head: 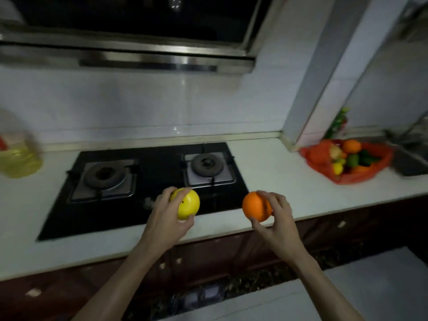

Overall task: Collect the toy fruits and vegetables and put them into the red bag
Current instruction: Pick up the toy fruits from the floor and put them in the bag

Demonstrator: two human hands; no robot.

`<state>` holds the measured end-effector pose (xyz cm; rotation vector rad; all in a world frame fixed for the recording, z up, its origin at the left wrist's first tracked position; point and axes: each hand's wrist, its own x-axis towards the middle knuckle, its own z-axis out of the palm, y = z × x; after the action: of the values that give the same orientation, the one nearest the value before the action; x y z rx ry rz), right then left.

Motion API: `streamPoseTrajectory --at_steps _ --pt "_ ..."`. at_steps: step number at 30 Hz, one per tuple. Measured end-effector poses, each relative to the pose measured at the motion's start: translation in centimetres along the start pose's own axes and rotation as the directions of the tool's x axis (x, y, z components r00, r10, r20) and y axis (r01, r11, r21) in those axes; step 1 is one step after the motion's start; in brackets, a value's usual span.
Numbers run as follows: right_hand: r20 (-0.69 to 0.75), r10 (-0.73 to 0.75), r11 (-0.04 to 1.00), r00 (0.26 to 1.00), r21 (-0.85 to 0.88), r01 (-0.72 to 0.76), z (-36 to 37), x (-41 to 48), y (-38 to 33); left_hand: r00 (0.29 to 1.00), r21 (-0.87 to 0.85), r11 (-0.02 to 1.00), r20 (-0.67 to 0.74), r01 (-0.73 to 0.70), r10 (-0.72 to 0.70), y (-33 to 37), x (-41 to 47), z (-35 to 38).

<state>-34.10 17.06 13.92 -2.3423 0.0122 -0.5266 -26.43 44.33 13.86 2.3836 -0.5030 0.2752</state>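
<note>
Nearby, stove (pixel 148 181), oil bottle (pixel 17 156), red bag (pixel 319 156)

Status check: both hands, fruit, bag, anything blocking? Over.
Left hand holding yellow fruit; right hand holding orange, both above the counter's front edge. Red bag open at far right, already part-filled. Counter toward bag unobstructed.

No lettering, brand, number or sign can be read anywhere in this dim, blurred kitchen view — not on the range hood (pixel 129 52), not on the gas hob (pixel 143 181), and not on the oil bottle (pixel 18 156) at the left edge, whose label is a smear of yellow and red. The red bag (pixel 347 161) on the surface (pixel 278 177) carries no legible print either.
</note>
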Motion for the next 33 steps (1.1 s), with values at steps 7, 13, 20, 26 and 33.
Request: streamPoseTrajectory --at_steps 7,13,20,26,33 --pt "-0.181 0.110 0.986 0.977 -0.104 -0.130 -12.4 -0.6 8.5 0.977 -0.035 0.978 0.061 -0.204 0.206 9.9 6.5 7.1" --pt "-0.324 0.192 0.972 0.926 -0.068 -0.225 -17.2 -0.4 12.7 0.943 -0.110 0.952 0.147 -0.286 0.300 15.4 11.4 13.1" --pt "-0.430 0.266 0.936 0.863 -0.101 -0.338 -22.1 2.2 18.0 0.891 -0.197 0.913 0.221 -0.358 0.397 21.3 19.1 21.3" --pt "-0.496 0.337 0.886 0.800 -0.119 -0.447 -26.3 6.0 23.1 0.845 -0.271 0.879 0.273 -0.391 0.460 26.0 27.0 27.9" --pt "-0.536 0.407 0.841 0.740 -0.095 -0.532 -28.8 7.9 28.8 0.789 -0.309 0.846 0.321 -0.435 0.524 29.7 33.4 34.7"
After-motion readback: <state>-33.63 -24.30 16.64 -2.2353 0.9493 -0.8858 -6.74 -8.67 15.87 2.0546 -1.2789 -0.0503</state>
